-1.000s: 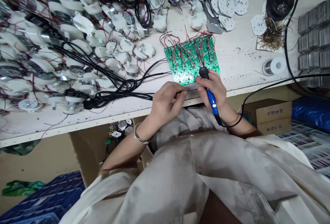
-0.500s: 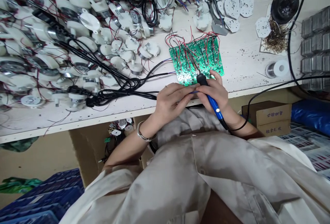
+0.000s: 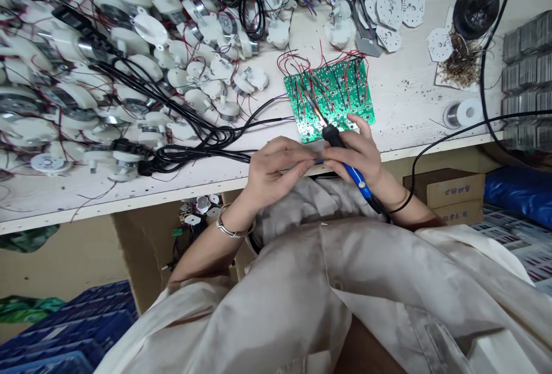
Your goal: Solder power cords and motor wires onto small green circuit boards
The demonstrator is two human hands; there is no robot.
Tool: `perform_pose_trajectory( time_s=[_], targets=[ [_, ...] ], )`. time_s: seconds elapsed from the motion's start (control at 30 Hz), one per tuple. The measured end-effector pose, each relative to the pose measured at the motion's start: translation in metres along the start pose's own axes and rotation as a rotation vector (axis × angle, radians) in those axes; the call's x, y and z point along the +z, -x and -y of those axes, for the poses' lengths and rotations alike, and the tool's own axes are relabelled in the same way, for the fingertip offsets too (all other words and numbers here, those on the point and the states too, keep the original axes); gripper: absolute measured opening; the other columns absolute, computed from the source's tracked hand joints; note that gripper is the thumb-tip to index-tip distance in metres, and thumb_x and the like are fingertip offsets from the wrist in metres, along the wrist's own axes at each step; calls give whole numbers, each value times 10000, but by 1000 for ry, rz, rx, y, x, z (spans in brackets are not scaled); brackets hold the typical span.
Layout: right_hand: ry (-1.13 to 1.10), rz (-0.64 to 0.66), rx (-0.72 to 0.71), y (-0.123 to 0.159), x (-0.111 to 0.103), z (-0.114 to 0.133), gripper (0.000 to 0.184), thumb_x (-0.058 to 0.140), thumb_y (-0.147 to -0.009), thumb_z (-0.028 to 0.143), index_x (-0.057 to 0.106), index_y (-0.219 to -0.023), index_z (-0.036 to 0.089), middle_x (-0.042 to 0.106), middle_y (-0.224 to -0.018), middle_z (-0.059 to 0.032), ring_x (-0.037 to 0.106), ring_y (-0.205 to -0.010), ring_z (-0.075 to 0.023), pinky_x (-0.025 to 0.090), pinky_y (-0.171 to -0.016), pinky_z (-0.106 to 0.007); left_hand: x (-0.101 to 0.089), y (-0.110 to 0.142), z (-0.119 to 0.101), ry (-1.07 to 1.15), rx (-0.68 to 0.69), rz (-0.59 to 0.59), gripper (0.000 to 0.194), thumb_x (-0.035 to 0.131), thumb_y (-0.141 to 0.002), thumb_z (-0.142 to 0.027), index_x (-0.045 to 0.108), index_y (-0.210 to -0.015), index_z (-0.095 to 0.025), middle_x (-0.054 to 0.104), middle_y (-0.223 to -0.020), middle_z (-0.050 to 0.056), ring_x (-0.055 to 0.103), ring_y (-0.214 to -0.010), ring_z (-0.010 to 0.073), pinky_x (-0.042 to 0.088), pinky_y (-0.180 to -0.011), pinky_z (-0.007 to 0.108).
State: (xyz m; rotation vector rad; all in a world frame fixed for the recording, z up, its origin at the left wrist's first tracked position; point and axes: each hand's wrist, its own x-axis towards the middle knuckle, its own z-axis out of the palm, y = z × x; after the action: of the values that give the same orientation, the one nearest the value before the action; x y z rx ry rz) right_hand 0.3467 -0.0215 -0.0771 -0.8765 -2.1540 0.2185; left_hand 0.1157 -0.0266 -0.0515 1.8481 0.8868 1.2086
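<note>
The right hand [image 3: 357, 158] grips a soldering iron [image 3: 357, 176], circuit board [image 3: 332, 95] at twelve o'clock. The left hand [image 3: 276, 170] pinches a wire [image 3: 319, 160].

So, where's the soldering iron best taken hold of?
By the blue handle of the soldering iron, coming from the near side, as the right hand does. The hot metal tip points away over the green circuit board, and the black cord leaves the handle's back end.

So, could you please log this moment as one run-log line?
left hand: blue wire | right hand: soldering iron | nearby: green circuit board
</note>
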Motion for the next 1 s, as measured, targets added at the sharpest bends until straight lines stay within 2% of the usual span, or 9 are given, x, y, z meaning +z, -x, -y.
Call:
perform_pose_trajectory(
  time_s=[0.17,0.3,0.43,0.53,0.63,0.73,0.83,0.9,1.0],
  targets=[
    [12,20,50,-4,3,5,170,571,-997,329,726,-1044,279,665,-862,7,586,-769,-116,474,-1136,-457,4,0,2,29,-33,-56,137,747,-917,-179,794,-1012,-266,775,-930,7,727,-828,117,597,-766,229],
    [-25,18,63,-1,5,6,136,615,-972,328,719,-1052,291,659,-836,21,593,-741,-115,461,-1146,-472,4,2,1,46,-51,-55,128,740,-923,-176,784,-1011,-260,779,-919,9,722,-808,110,578,-729,216],
    [27,56,121,1,6,5,186,600,-968,445,711,-1044,317,636,-795,40,575,-718,-118,407,-1204,-533,4,5,-2,-104,-69,-35,54,712,-936,-217,764,-937,-232,763,-855,7,691,-741,119,545,-698,263],
    [51,99,141,-1,2,7,183,579,-977,445,709,-1021,326,576,-735,49,540,-687,-117,390,-1219,-539,3,6,-3,-222,-28,-11,81,672,-954,-248,741,-919,-227,766,-851,6,688,-741,135,519,-721,308],
    [76,171,127,-5,-4,9,203,535,-1001,405,704,-952,304,511,-673,45,516,-661,-126,405,-1210,-513,-1,5,-1,-325,54,28,80,665,-956,-270,726,-917,-236,755,-827,-5,659,-711,133,463,-716,335],
    [57,227,82,-8,-9,8,255,491,-1023,375,689,-887,289,456,-630,52,490,-643,-121,401,-1211,-491,-8,3,0,-423,135,133,67,677,-950,-300,723,-925,-258,731,-792,-16,611,-680,133,389,-702,357],
    [42,219,67,-7,-9,6,250,490,-1026,380,688,-898,297,464,-628,64,494,-646,-107,388,-1223,-491,-12,2,0,-440,109,221,106,642,-971,-328,725,-942,-268,715,-786,-11,587,-690,147,359,-718,374],
    [34,156,85,-5,-8,5,224,514,-1015,427,694,-976,300,546,-680,57,545,-676,-111,417,-1205,-498,-10,2,1,-472,32,157,106,637,-970,-311,723,-933,-261,700,-783,-8,584,-707,157,358,-735,380],
    [-21,-11,131,-3,-10,10,268,508,-1012,448,651,-1166,282,689,-829,14,658,-748,-143,524,-1102,-500,-2,3,6,-566,-102,-13,72,667,-938,-265,714,-889,-242,661,-771,2,581,-727,173,347,-730,382]
  ],
)
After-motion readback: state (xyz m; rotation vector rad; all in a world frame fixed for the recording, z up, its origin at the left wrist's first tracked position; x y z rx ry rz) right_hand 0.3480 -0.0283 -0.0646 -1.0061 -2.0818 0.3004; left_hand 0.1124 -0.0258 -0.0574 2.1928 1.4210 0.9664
